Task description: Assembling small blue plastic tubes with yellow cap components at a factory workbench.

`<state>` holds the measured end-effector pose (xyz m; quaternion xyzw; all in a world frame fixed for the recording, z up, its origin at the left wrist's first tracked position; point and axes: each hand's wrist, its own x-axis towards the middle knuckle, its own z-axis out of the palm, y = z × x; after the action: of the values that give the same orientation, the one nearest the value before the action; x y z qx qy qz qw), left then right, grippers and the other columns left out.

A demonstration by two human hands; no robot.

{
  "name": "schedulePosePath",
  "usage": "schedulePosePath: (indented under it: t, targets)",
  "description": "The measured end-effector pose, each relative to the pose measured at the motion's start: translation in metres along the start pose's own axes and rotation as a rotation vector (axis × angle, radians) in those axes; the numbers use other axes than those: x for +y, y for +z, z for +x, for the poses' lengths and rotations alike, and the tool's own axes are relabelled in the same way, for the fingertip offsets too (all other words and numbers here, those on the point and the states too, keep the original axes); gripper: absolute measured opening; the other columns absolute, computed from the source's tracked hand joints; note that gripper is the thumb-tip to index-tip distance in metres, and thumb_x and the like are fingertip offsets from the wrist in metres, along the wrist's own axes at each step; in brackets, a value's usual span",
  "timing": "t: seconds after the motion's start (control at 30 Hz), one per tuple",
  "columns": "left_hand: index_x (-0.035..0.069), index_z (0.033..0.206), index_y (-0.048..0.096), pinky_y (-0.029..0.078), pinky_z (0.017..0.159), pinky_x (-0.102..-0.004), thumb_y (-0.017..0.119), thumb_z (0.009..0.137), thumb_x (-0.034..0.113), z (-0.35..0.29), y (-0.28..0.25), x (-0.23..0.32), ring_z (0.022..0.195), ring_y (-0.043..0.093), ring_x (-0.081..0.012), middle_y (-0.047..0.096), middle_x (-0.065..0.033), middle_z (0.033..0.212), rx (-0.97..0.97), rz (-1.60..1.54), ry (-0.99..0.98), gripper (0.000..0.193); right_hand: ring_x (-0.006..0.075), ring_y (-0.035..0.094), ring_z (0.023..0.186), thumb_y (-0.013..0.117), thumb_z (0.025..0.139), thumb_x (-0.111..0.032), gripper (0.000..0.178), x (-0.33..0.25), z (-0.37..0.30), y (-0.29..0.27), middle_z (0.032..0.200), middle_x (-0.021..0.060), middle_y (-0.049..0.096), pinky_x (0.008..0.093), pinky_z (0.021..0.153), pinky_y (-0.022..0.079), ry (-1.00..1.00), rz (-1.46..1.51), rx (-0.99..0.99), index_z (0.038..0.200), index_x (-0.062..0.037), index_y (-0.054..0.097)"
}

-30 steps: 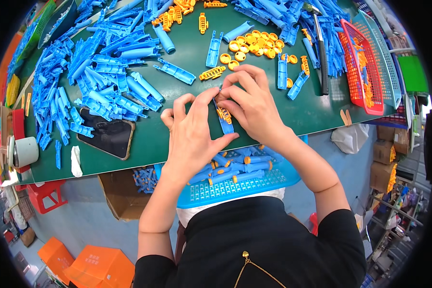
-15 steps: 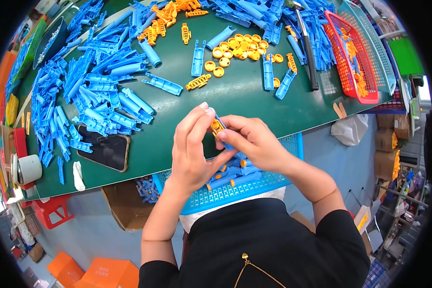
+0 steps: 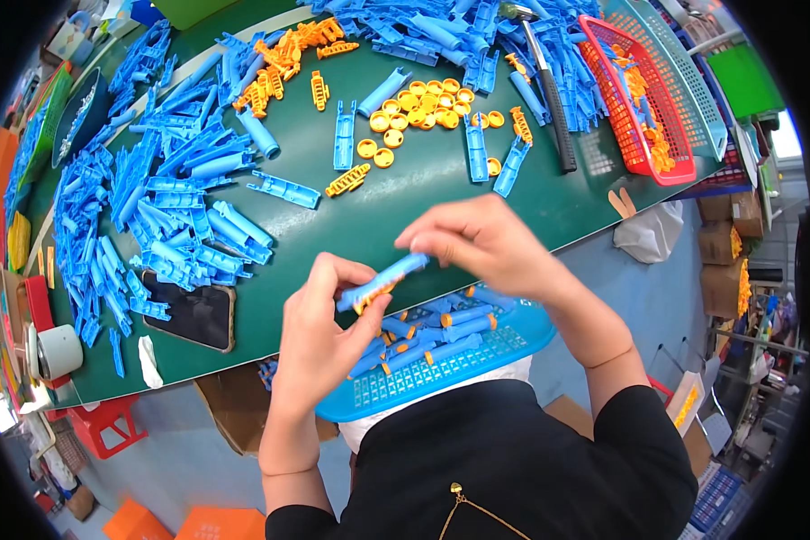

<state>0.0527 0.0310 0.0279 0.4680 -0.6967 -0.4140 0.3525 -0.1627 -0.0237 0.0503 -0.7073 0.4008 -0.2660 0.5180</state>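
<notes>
A blue half-tube plastic part (image 3: 396, 274) with an orange ribbed insert (image 3: 376, 295) along its underside is pinched between the thumb and fingers of my left hand (image 3: 319, 337), above the near edge of the green table. My right hand (image 3: 486, 238) is just over the part's right end, thumb and forefinger pressed together; whether they touch that end or hold something small cannot be made out. Below both hands, a blue basket (image 3: 396, 391) at my lap contains several blue tubes (image 3: 463, 328) with orange ends. Round orange caps (image 3: 423, 103) lie beyond my hands.
Heaps of blue half-tubes (image 3: 184, 180) cover the table's left and back. Orange ribbed inserts (image 3: 283, 63) lie at the back. A phone (image 3: 193, 315) rests left. A hammer (image 3: 549, 90) and a red basket (image 3: 639, 117) are on the right. Loose half-tubes (image 3: 283, 189) lie mid-table.
My left hand has lowered and turned the blue part, so its outer side shows. My right hand has shifted up and right from its grip near the insert. The whole view has shifted slightly.
</notes>
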Motion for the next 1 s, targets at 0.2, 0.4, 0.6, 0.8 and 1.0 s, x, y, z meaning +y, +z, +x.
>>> schedulePosePath:
  t: [0.2, 0.4, 0.6, 0.8, 1.0]
  targets:
    - [0.0, 0.119, 0.05, 0.043, 0.064, -0.0214, 0.063, 0.09, 0.013, 0.019, 0.014, 0.013, 0.073, 0.054, -0.0084, 0.059, -0.0058, 0.081, -0.322, -0.757, -0.38, 0.035, 0.0249, 0.056, 0.09, 0.063, 0.086, -0.009, 0.016, 0.038, 0.086, -0.058, 0.096, 0.0055, 0.064, 0.0338, 0.083, 0.046, -0.493, -0.833, 0.36, 0.1, -0.007, 0.069]
    - [-0.005, 0.121, 0.051, 0.041, 0.071, -0.0248, 0.043, 0.102, 0.036, 0.03, 0.016, -0.001, 0.073, 0.045, -0.0101, 0.048, -0.0025, 0.079, -0.194, -1.227, -0.184, 0.046, 0.0271, 0.055, 0.097, 0.066, 0.082, -0.009, 0.021, 0.052, 0.149, -0.088, 0.103, 0.0058, 0.062, 0.0373, 0.089, 0.046, -0.383, -1.047, 0.076, 0.103, -0.0087, 0.069]
    - [-0.003, 0.123, 0.049, 0.045, 0.081, -0.0315, 0.045, 0.101, 0.032, 0.028, 0.02, -0.016, 0.084, 0.055, -0.0178, 0.06, -0.0122, 0.095, 0.092, -1.303, -0.111, 0.041, 0.0177, 0.061, 0.089, 0.061, 0.092, -0.016, 0.025, 0.035, 0.115, -0.072, 0.099, 0.0066, 0.066, 0.0316, 0.076, 0.049, -0.294, -0.524, 0.124, 0.113, -0.0043, 0.066]
    - [-0.002, 0.12, 0.05, 0.053, 0.081, -0.0341, 0.044, 0.102, 0.027, 0.03, 0.017, -0.025, 0.088, 0.064, -0.0207, 0.062, -0.022, 0.116, 0.227, -1.313, -0.108, 0.034, 0.0122, 0.061, 0.084, 0.058, 0.096, -0.024, 0.042, 0.026, 0.038, -0.044, 0.102, 0.0088, 0.067, 0.0246, 0.071, 0.048, 0.175, 0.775, -0.165, 0.129, 0.0011, 0.053]
    - [-0.003, 0.124, 0.047, 0.058, 0.068, -0.0294, 0.043, 0.1, 0.024, 0.028, 0.01, -0.028, 0.085, 0.063, -0.018, 0.06, -0.0158, 0.11, 0.306, -1.268, -0.158, 0.036, 0.0147, 0.056, 0.084, 0.062, 0.09, -0.011, 0.031, 0.033, -0.007, -0.019, 0.088, 0.0057, 0.058, 0.0292, 0.077, 0.045, -0.058, 0.073, -0.285, 0.119, -0.0009, 0.062]
